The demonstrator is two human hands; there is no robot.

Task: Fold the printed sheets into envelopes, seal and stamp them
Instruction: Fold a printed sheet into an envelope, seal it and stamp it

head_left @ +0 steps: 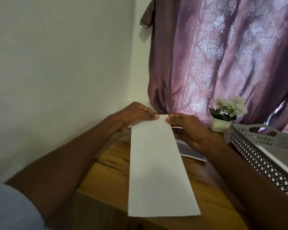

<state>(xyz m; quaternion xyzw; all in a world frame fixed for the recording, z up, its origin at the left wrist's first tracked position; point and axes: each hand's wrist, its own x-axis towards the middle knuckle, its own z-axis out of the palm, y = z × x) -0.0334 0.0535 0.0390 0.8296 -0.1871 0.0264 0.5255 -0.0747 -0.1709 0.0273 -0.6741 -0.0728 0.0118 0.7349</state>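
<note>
A long white folded sheet [156, 171] is held lengthwise above the wooden table [113, 156], its near end toward me and its far end at my fingers. My left hand [136, 114] pinches the far left corner with thumb on top. My right hand [188, 128] pinches the far right corner. Its visible face is blank; no print shows. Under my right hand lies a grey and white envelope or paper [191, 151], partly hidden.
A grey perforated tray [256, 151] with a white sheet inside stands at the right. A small white pot of white flowers [223, 117] sits at the back by a purple patterned curtain [223, 55]. A pale wall runs along the left.
</note>
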